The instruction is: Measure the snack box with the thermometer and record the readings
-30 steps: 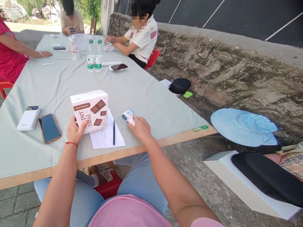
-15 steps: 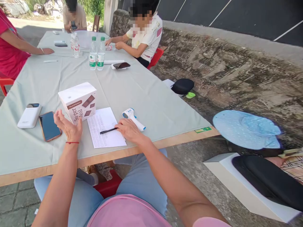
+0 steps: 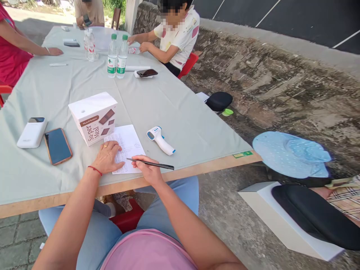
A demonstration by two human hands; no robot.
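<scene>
Between the fingers of my right hand (image 3: 148,169) is a black pen (image 3: 157,164), its tip pointing left over the written sheet of paper (image 3: 131,144). My left hand (image 3: 108,156) lies with fingers spread on the left part of the sheet, a ring on one finger and a red cord at the wrist. Small writing covers much of the paper. Just behind my left hand stands a white "Super Meal" box (image 3: 94,120). A white and blue infrared thermometer (image 3: 161,140) lies right of the paper.
Left of the box lie a phone (image 3: 58,146) and a white power bank (image 3: 32,132). Farther back stand two green-capped water bottles (image 3: 111,58) near another phone (image 3: 147,73). Other people sit round the cloth-covered table (image 3: 197,138). A blue hat (image 3: 289,153) is at the right.
My left hand has come down from the air onto the paper. The pen, earlier lying across the sheet under my right fingers, is now turned and held in a writing grip.
</scene>
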